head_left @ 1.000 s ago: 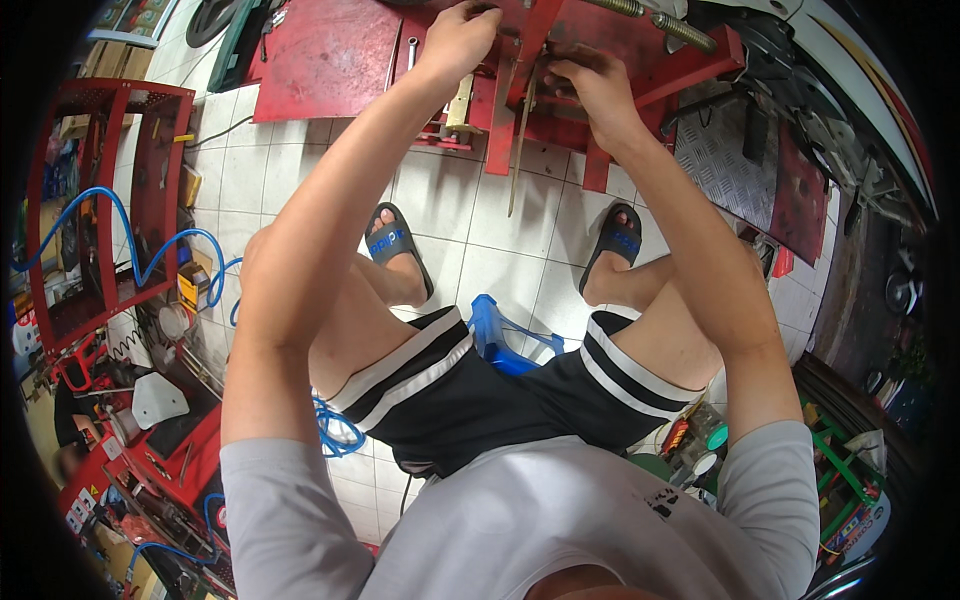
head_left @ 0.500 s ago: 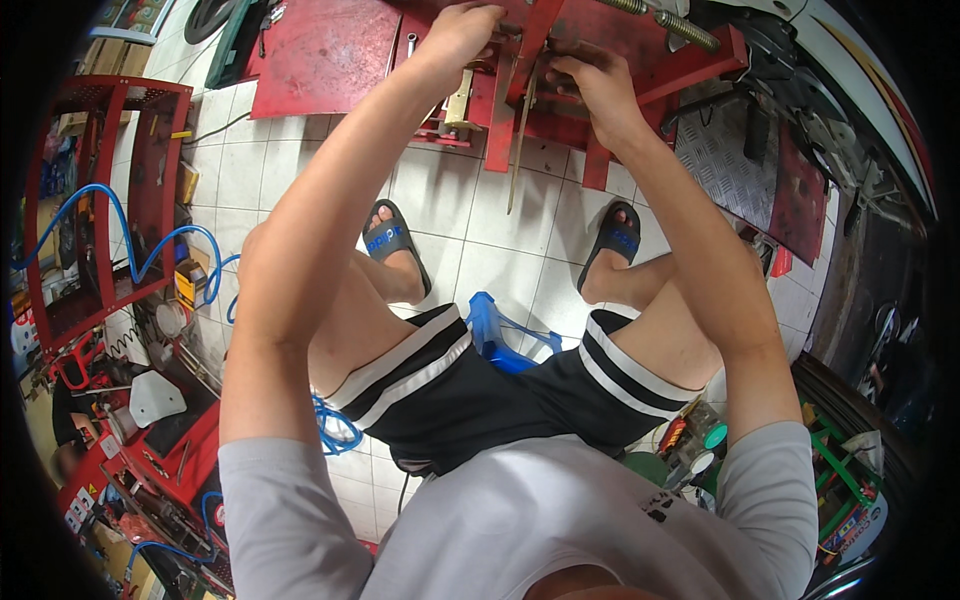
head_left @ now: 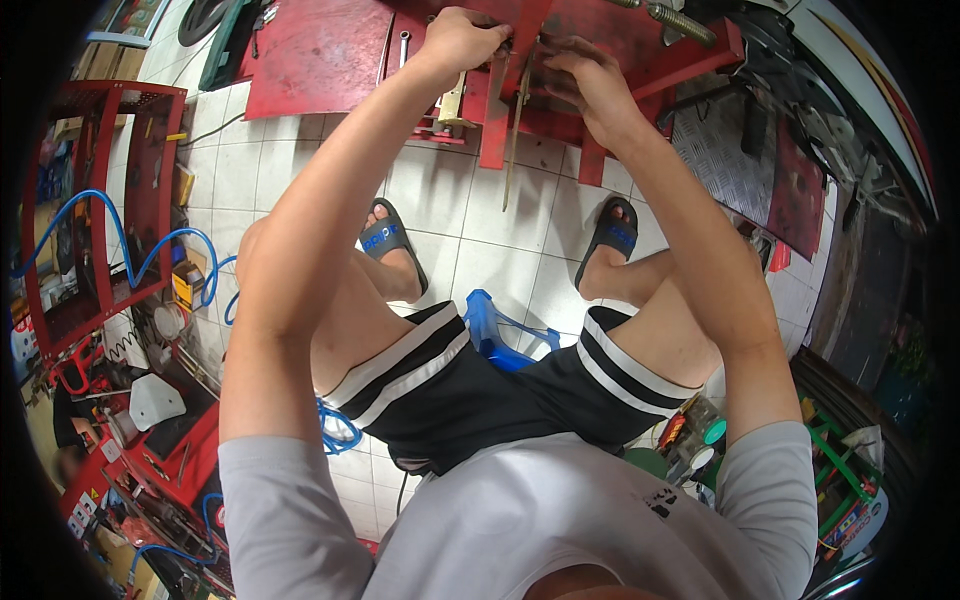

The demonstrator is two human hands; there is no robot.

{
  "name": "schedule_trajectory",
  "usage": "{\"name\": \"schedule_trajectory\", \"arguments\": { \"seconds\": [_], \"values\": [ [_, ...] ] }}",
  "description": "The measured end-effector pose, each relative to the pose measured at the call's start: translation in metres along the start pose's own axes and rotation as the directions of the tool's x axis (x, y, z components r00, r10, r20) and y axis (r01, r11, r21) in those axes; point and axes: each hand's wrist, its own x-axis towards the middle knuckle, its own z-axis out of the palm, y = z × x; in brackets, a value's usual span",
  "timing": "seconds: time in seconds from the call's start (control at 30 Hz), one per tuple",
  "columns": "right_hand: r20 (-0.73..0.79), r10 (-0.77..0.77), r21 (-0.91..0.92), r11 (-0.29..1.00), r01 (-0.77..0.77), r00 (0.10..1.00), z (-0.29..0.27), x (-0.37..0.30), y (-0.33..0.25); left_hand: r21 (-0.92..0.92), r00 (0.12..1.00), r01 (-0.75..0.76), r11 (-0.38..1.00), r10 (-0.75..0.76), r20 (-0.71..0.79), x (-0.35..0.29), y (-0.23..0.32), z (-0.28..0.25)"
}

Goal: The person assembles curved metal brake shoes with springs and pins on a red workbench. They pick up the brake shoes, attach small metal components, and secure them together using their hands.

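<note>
At the top of the head view stands a red metal frame [head_left: 492,140] with an upright post. My left hand [head_left: 462,42] is at the post's left side, its fingertips pinched together against something small that I cannot make out. On the post's other side is my right hand [head_left: 595,88], its fingers apart and slightly bent toward the post, with no held thing visible. Their tips look dark and smudged. A thin rod [head_left: 513,150] hangs down between the hands. Below my left hand sits a cream-coloured metal block [head_left: 452,106].
A wrench [head_left: 404,48] lies on the red plate [head_left: 320,60] at the left. A coil spring [head_left: 682,24] is at the upper right, near a motorcycle [head_left: 870,150]. A blue plastic stool [head_left: 490,335] is beneath me. A blue hose [head_left: 125,240] loops past a red rack [head_left: 108,200].
The view has shifted slightly. My right hand's fingers have straightened and spread a little beside the post; my left hand stays close to it.
</note>
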Motion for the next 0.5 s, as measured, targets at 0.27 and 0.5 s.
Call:
{"name": "schedule_trajectory", "arguments": {
  "seconds": [0.27,0.5],
  "values": [
    [0.123,0.082,0.168,0.980,-0.102,0.989,-0.008,0.000,0.002,-0.162,0.999,-0.047,0.986,0.048,0.000,0.001,-0.007,0.005],
    [0.189,0.101,0.193,0.972,-0.138,0.977,-0.013,-0.006,0.003,-0.097,0.993,-0.116,0.988,0.119,0.023,-0.003,-0.003,0.004]
  ]
}}
